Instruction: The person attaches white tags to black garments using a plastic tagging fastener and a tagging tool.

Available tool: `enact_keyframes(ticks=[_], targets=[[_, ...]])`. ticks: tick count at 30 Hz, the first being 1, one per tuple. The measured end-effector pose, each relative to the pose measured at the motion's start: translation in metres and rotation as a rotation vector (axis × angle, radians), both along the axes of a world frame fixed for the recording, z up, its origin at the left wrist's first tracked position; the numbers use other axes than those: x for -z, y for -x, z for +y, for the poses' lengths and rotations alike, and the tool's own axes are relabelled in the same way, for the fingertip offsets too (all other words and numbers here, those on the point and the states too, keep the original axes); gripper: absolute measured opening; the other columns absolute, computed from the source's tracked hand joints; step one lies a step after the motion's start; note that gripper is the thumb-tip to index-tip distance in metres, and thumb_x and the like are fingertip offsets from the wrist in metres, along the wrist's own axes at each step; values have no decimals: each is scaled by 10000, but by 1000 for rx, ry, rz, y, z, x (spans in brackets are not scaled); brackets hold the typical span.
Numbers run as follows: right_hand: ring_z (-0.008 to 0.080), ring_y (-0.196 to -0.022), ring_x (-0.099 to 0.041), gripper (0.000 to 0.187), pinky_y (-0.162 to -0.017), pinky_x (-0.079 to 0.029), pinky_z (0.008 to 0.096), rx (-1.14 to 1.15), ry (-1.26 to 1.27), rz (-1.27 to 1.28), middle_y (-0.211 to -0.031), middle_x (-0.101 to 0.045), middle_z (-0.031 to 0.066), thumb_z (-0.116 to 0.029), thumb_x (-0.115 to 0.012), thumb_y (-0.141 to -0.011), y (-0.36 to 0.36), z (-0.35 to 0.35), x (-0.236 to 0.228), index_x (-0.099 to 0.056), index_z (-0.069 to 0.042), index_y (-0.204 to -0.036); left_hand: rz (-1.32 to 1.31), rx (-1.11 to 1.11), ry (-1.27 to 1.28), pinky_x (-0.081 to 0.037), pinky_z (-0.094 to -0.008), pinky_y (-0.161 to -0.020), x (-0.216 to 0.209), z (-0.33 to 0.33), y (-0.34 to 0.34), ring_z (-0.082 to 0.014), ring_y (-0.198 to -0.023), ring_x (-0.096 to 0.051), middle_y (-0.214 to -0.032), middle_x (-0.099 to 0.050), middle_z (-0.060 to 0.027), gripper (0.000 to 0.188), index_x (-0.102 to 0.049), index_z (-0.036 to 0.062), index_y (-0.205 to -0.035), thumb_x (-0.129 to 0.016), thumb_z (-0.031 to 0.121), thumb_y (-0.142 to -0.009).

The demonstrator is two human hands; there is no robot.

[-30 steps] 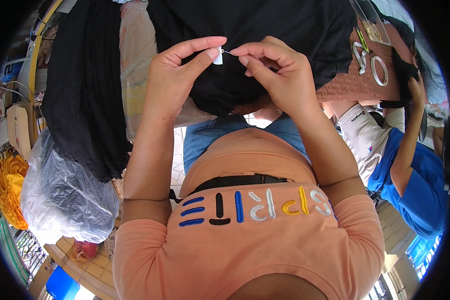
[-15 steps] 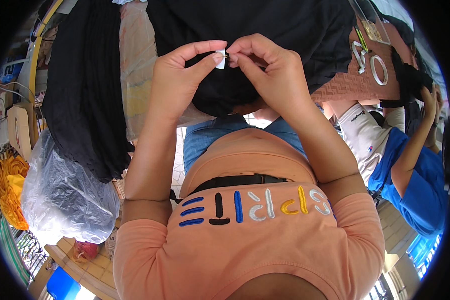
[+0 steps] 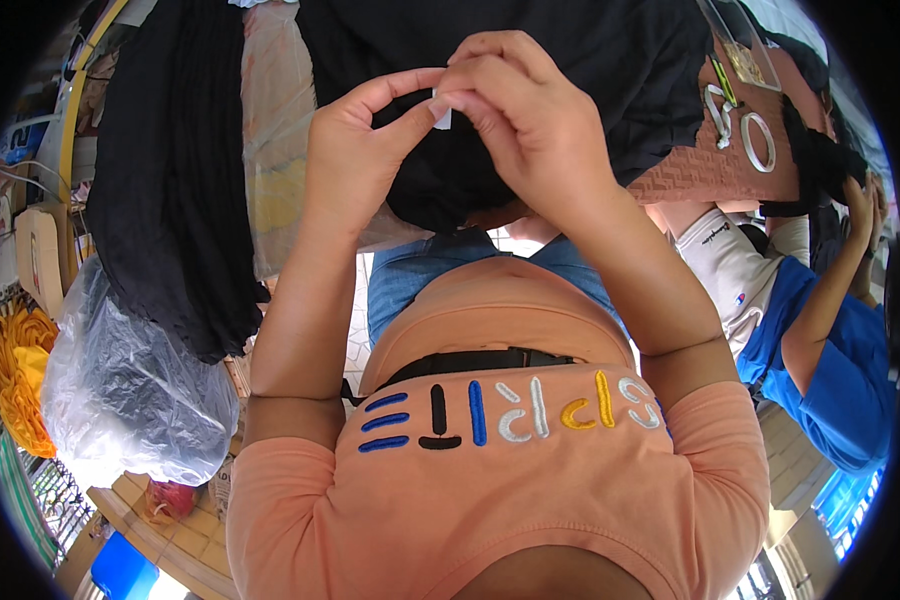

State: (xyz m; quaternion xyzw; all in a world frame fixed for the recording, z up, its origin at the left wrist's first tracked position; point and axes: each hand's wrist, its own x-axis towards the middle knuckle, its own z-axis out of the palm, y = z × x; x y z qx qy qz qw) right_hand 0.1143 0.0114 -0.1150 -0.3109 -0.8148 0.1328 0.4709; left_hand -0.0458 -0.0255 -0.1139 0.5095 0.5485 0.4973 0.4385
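Observation:
Over the black fabric (image 3: 570,60), my two hands meet fingertip to fingertip. My left hand (image 3: 358,130) pinches a small white tag (image 3: 443,118) between thumb and forefinger; its lower end pokes out below. The fingers of my right hand (image 3: 530,110) are drawn together in a pinch at the tag's upper end. They cover the top of the tag and whatever small thing they may hold. The black fabric lies spread over the table under both hands and hangs down toward my lap.
At the right, a white tape ring (image 3: 758,140), a white strip (image 3: 716,115), a yellow-green cutter (image 3: 723,80) and a clear box (image 3: 747,45) lie on the brown-covered table (image 3: 690,165). A person in blue (image 3: 820,370) works beyond. Black cloth (image 3: 165,160) and a plastic bag (image 3: 135,390) are left.
My right hand has shifted slightly up and left, its fingers now over the tag's upper end. The small gold-coloured bit seen beside the tag is now hidden. My left hand has barely moved.

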Motion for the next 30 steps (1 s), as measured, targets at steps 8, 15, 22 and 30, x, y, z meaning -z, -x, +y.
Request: enact_keyframes(ticks=[8, 15, 22, 30], targets=[[104, -704, -620, 68, -651, -502, 214, -157, 418, 157, -839, -621, 48, -50, -532, -940, -13, 1, -10, -585, -9, -951, -134, 71, 120, -448, -173, -750, -4, -1, 6, -39, -807, -578, -906, -672, -11, 244, -690, 29, -1062, -697, 76, -822], [104, -721, -621, 86, -665, -500, 209, -185, 503, 181, -847, -624, 59, -11, -543, -925, -18, 0, -13, -539, -12, -1011, -152, 78, 95, -439, -154, -704, -5, 0, 4, -21, -765, -561, -865, -670, 8, 234, -703, 42, -1047, -704, 86, -816], [105, -759, -621, 133, -679, -505, 209, -207, 431, 227, -888, -627, 76, 55, -529, -906, -21, -2, -14, -529, -2, -1026, -133, 73, 102, -442, -155, -709, -7, 0, 5, -22, -763, -565, -859, -673, 6, 226, -707, 42, -1040, -703, 89, -818], [118, -778, -620, 127, -690, -519, 223, -287, 427, 323, -905, -618, 98, 66, -524, -905, -27, -3, -16, -520, 24, -1025, -133, 79, 98, -449, -161, -712, -6, 2, 4, -26, -767, -573, -865, -679, -2, 226, -706, 34, -1041, -699, 86, -821]])
